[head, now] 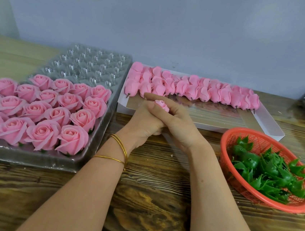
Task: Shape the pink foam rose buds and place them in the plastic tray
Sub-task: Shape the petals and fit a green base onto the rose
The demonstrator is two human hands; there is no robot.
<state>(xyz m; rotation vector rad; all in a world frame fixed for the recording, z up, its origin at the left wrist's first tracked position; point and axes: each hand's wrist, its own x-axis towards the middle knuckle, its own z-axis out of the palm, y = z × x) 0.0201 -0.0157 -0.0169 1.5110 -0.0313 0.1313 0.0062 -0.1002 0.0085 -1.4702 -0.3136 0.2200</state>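
At frame centre, left hand (pixel 142 126) and right hand (pixel 181 127) curl together round one bud (pixel 161 105), top upward; plastic tray (pixel 87 64) free cells lie upper left.

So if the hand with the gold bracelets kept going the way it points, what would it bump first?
The left hand, gripping a rose bud with the right hand, points toward the white box. It would probably meet the unshaped buds at the box's left end first, though depth is unclear.
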